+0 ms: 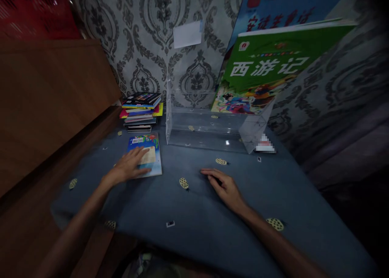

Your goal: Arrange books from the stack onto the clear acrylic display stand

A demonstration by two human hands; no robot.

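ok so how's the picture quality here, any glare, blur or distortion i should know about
Head view: dim overall, nearly black at the lower right; a small bright glint on the clear rack; wide-angle stretching toward the edges; the red item at upper left looks blurred; small print on the book under the left hand is unreadable; a pixelated patch beside the rack.

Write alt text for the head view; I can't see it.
The left hand lies on a blue book and the right hand is over the blue-grey tablecloth. Behind the hands are a stack of books and a clear rack with a green book towards its right.
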